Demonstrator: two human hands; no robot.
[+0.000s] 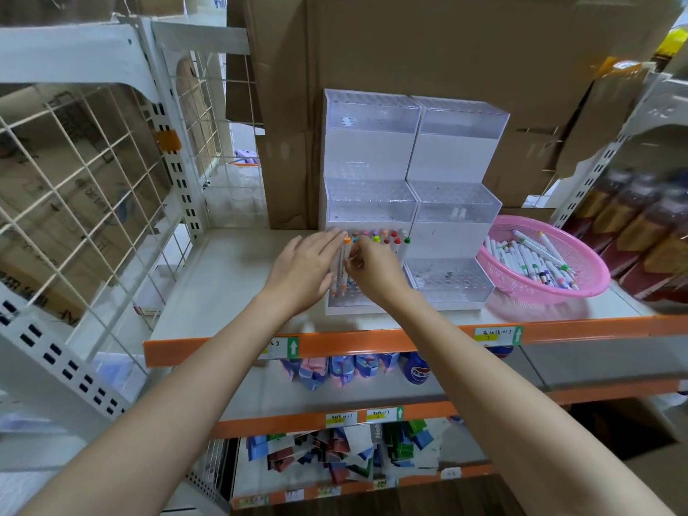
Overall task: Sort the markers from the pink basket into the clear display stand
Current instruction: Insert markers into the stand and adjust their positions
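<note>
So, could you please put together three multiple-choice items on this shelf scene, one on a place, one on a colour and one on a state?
1. Where does the pink basket sit relative to the clear display stand?
A. To its right on the same shelf
B. On the shelf below
C. On top of it

2. What colour is the front edge of the shelf?
A. Blue
B. Orange
C. Green

3. What state is the stand's top tier in?
A. Packed with markers
B. Empty
C. Covered by a cloth

Answers: 1 A, the basket rests beside the stand's right side. 2 B, the strip with labels is orange. 3 B, markers stand only in the lower left tier, where the left hand and right hand work.
</note>
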